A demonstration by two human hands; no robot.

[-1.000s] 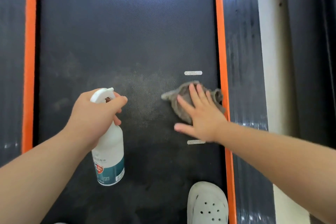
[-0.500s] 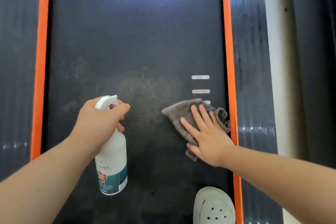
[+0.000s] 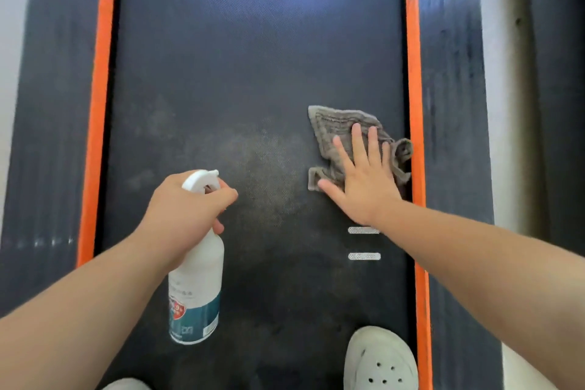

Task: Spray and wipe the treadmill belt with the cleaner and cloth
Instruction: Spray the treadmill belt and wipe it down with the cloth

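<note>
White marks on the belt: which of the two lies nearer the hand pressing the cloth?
The upper white mark, just below the right hand on the cloth; the lower white mark lies farther back, towards the shoe.

Pale floor strip (image 3: 497, 104) at right, another (image 3: 9, 41) at left edge; dark panel (image 3: 560, 104) far right.

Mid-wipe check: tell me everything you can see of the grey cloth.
The grey cloth looks like soft ribbed fabric with a stitched hem, crumpled into loose folds. It lies on the dark treadmill belt, at its right side, one bunched fold reaching the orange edge strip. The right hand presses on it with straight, spread fingers, covering its near part.
</note>
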